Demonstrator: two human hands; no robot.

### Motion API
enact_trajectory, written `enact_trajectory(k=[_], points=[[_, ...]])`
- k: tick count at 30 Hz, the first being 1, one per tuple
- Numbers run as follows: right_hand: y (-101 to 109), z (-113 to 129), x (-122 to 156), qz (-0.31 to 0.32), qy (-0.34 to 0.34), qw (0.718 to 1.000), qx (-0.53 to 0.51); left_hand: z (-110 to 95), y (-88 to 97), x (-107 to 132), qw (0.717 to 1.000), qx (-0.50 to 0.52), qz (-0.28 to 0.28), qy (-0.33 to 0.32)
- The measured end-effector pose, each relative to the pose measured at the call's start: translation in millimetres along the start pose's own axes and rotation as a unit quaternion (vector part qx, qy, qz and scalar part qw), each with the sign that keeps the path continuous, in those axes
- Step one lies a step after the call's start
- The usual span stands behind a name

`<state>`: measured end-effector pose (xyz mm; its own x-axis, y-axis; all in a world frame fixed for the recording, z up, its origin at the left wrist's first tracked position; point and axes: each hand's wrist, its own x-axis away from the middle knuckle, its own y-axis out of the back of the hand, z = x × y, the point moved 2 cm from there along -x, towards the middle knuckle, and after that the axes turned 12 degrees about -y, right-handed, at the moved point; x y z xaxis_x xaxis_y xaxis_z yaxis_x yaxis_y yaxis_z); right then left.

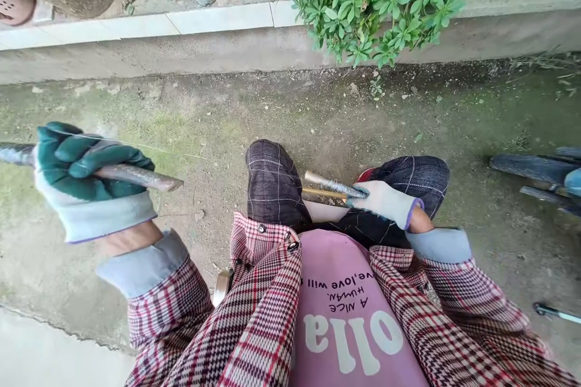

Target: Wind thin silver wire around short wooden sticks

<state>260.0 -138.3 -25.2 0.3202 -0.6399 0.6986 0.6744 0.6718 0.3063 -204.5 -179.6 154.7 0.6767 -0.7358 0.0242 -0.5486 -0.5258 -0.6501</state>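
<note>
The left hand (86, 175) is clamped around a metal bar (149, 178) — its tip juts beyond the fingers over open dirt. Rightward, between the knees, the right hand (388, 202) grips a ridged rod (331, 184), with a thin stick (322, 193) just under it.

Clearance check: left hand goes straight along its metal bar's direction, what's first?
From the left hand, the metal bar points at the left knee; likely that first, though depth is unclear.
</note>
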Motion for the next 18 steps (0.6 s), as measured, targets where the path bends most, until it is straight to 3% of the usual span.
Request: enact_trajectory(k=[2, 4, 10, 12, 15, 17, 18], points=[[3.2, -5.1, -6.2, 0.010, -0.052, 0.984, -0.172, -4.4, 2.7, 5.7, 0.996, 0.072, 0.040, -0.042], [3.9, -5.0, -6.3, 0.018, -0.071, 0.958, -0.278, -1.2, 13.2, 5.2, 0.994, 0.099, 0.039, -0.029], [-5.1, 15.5, 9.5, 0.031, 0.008, 0.922, -0.385, 31.9, 85.3, -21.1, 0.991, 0.019, -0.125, 0.037], [-8.1, 22.4, 15.5, 0.060, 0.028, 0.905, -0.420, 42.5, 110.6, -27.2, 0.993, -0.063, -0.097, 0.020], [-5.8, 28.1, 22.1, 0.106, 0.071, 0.855, -0.502, 58.1, 138.9, -25.0, 0.990, -0.130, -0.043, 0.029], [2.0, 26.3, 20.8, 0.091, 0.095, 0.835, -0.534, 67.5, 150.2, -18.3, 0.988, -0.141, -0.033, 0.046], [6.9, 23.5, 17.1, 0.068, 0.095, 0.843, -0.525, 71.8, 153.2, -14.8, 0.988, -0.145, -0.025, 0.055]])
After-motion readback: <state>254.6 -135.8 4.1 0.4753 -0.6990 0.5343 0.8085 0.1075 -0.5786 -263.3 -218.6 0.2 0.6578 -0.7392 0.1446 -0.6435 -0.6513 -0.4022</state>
